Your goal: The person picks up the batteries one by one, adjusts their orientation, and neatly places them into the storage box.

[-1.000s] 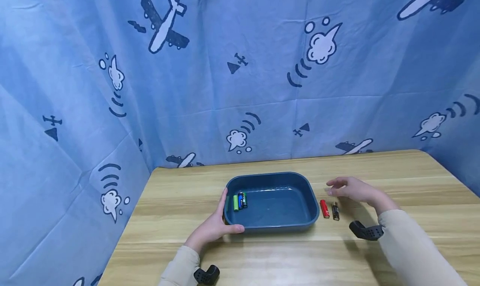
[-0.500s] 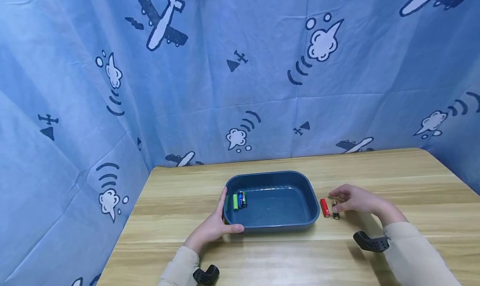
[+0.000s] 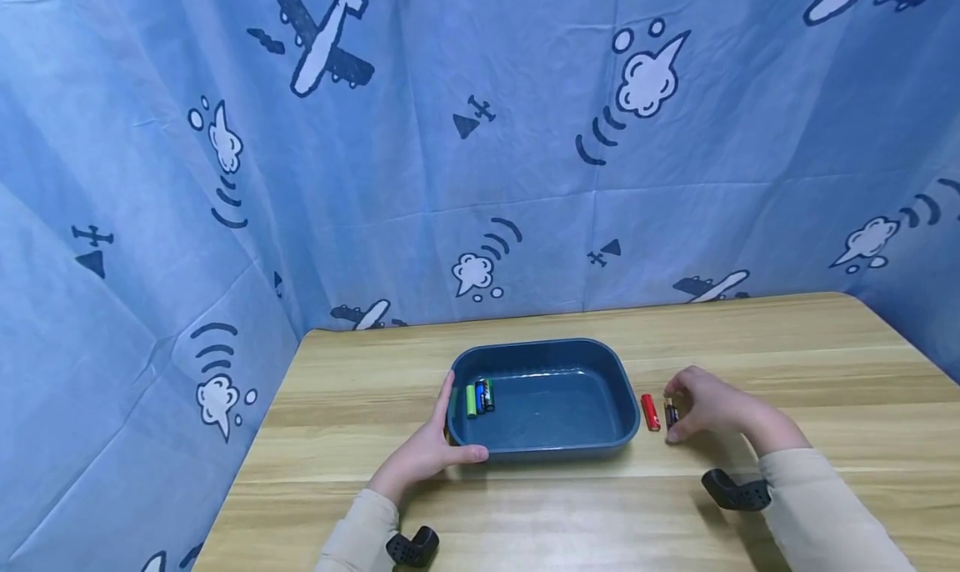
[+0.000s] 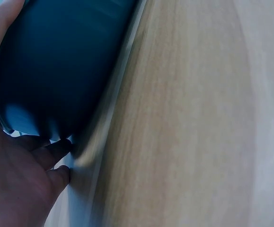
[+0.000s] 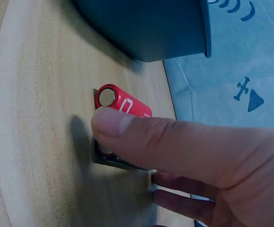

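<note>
Your right hand [image 3: 712,409] has thumb and finger bent round the ends of the black battery [image 3: 671,413], lying near-to-far on the table [image 3: 555,509]. Red battery [image 3: 650,412] beside it's roughly parallel, flat end toward you, white "O" or zero readable. Left hand's [image 3: 422,451] spread against the tray [image 3: 555,405].

- A blue curtain [image 3: 517,168] hangs from 9 o'clock through 12 to 3 in the head view.
- A printed, dark-winged plane [image 3: 326,42] slants at 11 o'clock.
- A printed white cloud [image 3: 647,86] sits between 1 and 2 o'clock.
- A wood-grain table [image 3: 555,514] spreads at 6 o'clock.
</note>
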`<state>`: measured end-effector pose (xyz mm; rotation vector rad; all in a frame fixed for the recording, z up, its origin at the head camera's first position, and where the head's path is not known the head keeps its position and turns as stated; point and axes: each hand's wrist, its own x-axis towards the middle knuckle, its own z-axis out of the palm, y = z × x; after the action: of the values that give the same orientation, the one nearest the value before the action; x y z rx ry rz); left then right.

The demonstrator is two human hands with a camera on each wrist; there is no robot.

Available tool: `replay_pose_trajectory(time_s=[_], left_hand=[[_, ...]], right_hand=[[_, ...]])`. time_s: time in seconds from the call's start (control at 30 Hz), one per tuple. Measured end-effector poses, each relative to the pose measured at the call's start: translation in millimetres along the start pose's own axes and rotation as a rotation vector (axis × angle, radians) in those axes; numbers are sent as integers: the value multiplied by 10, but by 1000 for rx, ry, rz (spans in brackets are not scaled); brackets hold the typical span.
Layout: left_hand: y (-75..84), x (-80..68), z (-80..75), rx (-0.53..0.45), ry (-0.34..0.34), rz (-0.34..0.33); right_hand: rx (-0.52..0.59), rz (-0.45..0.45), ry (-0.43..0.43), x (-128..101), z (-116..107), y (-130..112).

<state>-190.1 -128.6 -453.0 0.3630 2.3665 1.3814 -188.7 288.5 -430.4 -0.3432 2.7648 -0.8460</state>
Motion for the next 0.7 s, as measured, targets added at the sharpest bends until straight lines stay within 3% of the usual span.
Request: replay_pose_trajectory(time_s=[0.37, 0.7], left_hand=[[6, -10, -2, 5, 5, -3], [-14, -8, 9, 10, 8, 3]], right_hand=[[-124, 33, 38, 9, 82, -50], [-151, 52, 44, 10, 103, -37]])
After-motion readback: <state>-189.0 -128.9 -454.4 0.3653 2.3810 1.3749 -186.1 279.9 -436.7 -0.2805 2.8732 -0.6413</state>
